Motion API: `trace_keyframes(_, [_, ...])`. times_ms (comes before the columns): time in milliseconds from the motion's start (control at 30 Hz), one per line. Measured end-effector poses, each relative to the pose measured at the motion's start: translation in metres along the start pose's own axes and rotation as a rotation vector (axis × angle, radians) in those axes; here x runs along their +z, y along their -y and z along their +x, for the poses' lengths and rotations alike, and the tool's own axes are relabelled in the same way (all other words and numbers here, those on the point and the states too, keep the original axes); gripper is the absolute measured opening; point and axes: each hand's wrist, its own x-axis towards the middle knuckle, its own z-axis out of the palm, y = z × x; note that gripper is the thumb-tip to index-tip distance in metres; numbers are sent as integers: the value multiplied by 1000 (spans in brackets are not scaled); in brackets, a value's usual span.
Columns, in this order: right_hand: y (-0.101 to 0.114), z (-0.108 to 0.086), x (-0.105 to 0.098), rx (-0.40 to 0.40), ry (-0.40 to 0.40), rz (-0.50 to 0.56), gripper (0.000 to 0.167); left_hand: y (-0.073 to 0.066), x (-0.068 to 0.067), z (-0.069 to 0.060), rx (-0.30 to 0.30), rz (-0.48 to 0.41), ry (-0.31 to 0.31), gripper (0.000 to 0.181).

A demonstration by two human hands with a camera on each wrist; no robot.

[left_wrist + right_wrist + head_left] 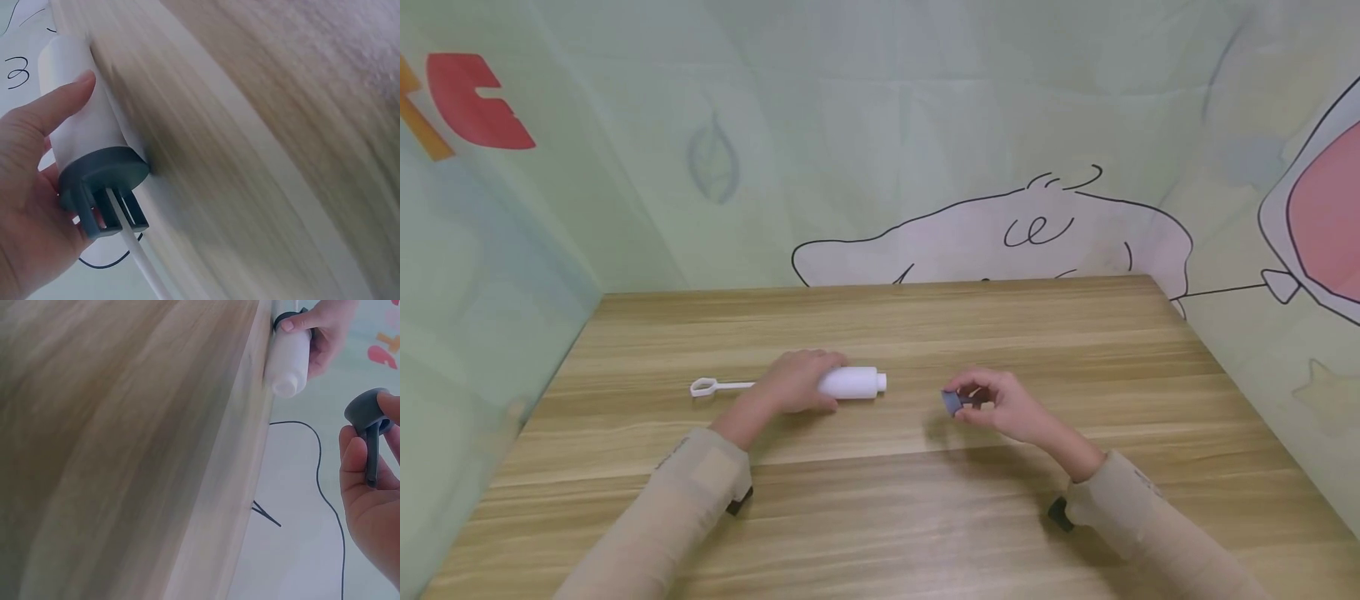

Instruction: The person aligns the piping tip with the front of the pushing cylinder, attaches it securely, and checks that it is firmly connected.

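Note:
My left hand [796, 383] grips a white cylindrical tube [853, 382] lying level, its narrow white neck toward the right. Seen in the left wrist view, the thumb lies along the tube and a dark grey slotted end cap [109, 167] closes its near end. Out of that cap runs a thin white rod [145, 265], which ends in a loop handle [703, 387] at the left. My right hand [1013, 410] pinches a small dark grey cap with a spout-like stem [364, 411], apart from the tube and to the right of its neck.
The wood-grain table [880, 517] spreads under both hands. Behind it hangs a pale green printed cloth [850, 167] with a cartoon figure, and more cloth closes off the left and right sides.

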Motion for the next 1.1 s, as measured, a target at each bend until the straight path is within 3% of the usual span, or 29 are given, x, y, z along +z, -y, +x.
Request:
trace_keyframes(500, [-5,1,-2,4,-16,-6,28,2,2,1,-31,0,33,58])
trace_keyframes(733, [-7,3,-2,-16,-18,5,27,-3,-1,0,-12,-4,9,59])
trace_keyframes(1100, [-6,10,-2,70,-15,-6,29,-20,-6,-5,42,-11,-22,56])
